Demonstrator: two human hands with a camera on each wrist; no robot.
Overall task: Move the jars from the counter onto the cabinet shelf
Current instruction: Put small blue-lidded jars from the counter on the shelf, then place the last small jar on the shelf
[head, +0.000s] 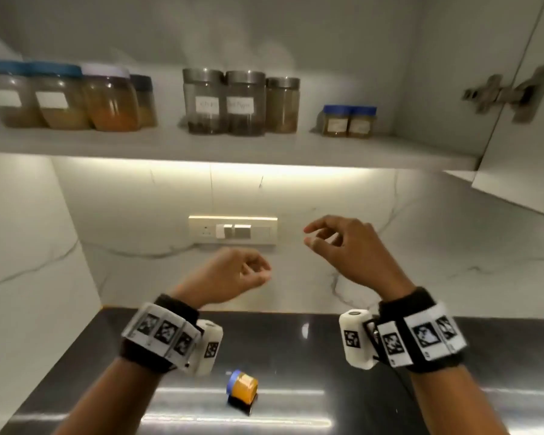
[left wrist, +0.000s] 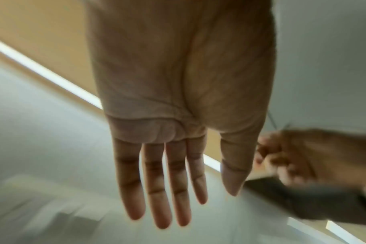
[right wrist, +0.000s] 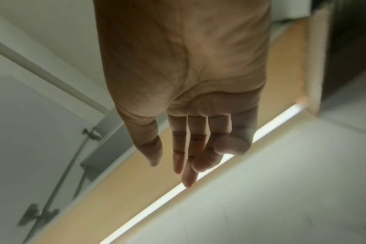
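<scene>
One small jar (head: 243, 385) with a blue lid and orange contents lies on the dark counter (head: 296, 356), between my forearms. Both hands hang in the air above it, in front of the wall, and hold nothing. My left hand (head: 248, 271) has relaxed fingers; in the left wrist view the left hand (left wrist: 167, 189) shows straight fingers. My right hand (head: 321, 237) is a little higher, its fingers loosely bent; the right wrist view shows that hand (right wrist: 188, 156) empty too. The cabinet shelf (head: 233, 146) above holds several jars.
On the shelf stand blue-lidded jars (head: 44, 95) at the left, steel-lidded jars (head: 239, 102) in the middle and two small blue-lidded jars (head: 349, 120) to the right. The cabinet door (head: 522, 136) is swung open at the right. A switch plate (head: 233, 230) sits on the wall.
</scene>
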